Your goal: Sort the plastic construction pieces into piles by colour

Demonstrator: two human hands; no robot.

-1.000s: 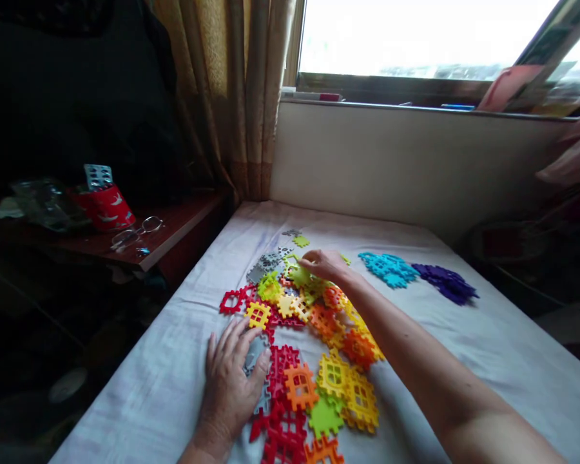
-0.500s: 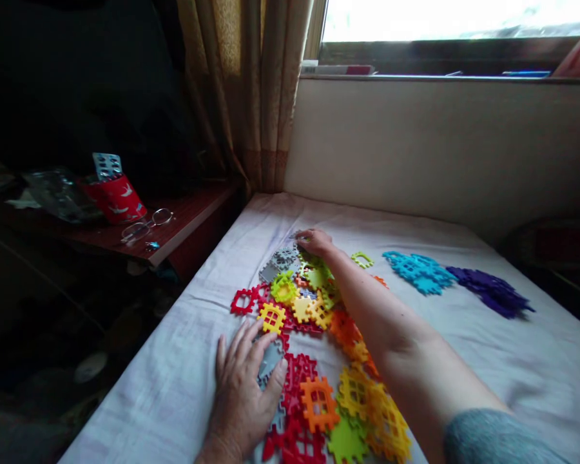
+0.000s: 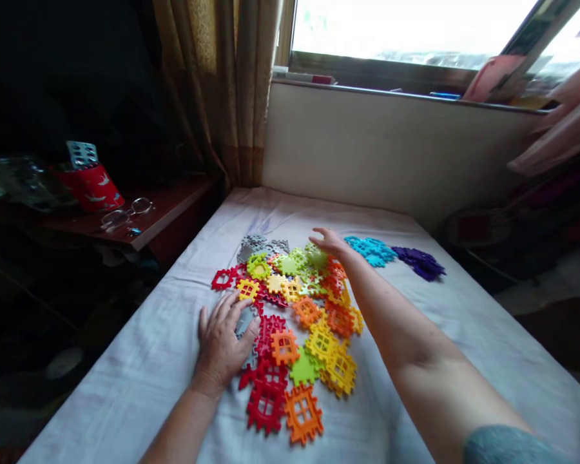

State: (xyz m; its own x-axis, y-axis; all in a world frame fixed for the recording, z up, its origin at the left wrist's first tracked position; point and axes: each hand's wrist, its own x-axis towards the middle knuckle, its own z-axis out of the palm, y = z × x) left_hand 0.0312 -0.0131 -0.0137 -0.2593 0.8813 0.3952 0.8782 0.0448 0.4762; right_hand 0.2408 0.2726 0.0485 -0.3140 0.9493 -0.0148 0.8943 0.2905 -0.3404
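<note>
My left hand (image 3: 227, 335) lies with fingers spread at the left side of a colourful heap of flat plastic pieces, over a grey piece (image 3: 245, 320) and beside a yellow window piece (image 3: 248, 289). At the heap's far right edge is my right hand (image 3: 327, 241), fingers apart, next to lime green pieces (image 3: 316, 256); nothing shows in it. Grey pieces (image 3: 256, 245) form the far left part. Red pieces (image 3: 267, 406), orange pieces (image 3: 303, 412) and yellow pieces (image 3: 339, 367) make up the near part.
Turquoise pieces (image 3: 371, 250) and purple pieces (image 3: 419, 263) lie in separate piles at the right on the pale sheet (image 3: 140, 374). On a brown side table (image 3: 174, 216) at the left are a red patterned cup (image 3: 96, 188) and glasses (image 3: 128, 214). A wall and curtain stand behind.
My right hand has moved from the grey pieces to the right, by the green ones, and its fingers have spread. The view has shifted. My left hand stays by the grey piece.
</note>
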